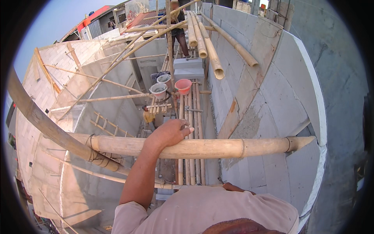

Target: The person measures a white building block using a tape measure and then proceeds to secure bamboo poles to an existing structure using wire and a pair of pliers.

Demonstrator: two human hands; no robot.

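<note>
1 hand shows plainly: the left hand (pixel 168 132) lies palm-down on top of a thick horizontal bamboo pole (pixel 202 147), fingers draped loosely over its upper curve toward the far side, not clenched round it. The pole runs crosswise directly under the palm, from a rope lashing (pixel 94 150) at its left end, where it meets a slanting bamboo brace (pixel 43 121), to a tapered tip resting at the grey block wall (pixel 272 89) on the right. The hand sits a little left of the pole's middle.

The right hand (pixel 233 188) is mostly hidden behind the person's pale shirt (pixel 206 210); only a small patch shows near the chest, below the pole and apart from it, so whether it is open or closed cannot be told.

Beyond the pole, a walkway of bamboo poles (pixel 191 117) laid side by side stretches away along the wall. On it stand 1 red bucket (pixel 183 85) and 2 grey buckets (pixel 158 90), near a stack of grey blocks (pixel 188 68). Farther off another person (pixel 178 27) stands on the scaffold beneath several long bamboo poles (pixel 202 39) that lean overhead.
</note>
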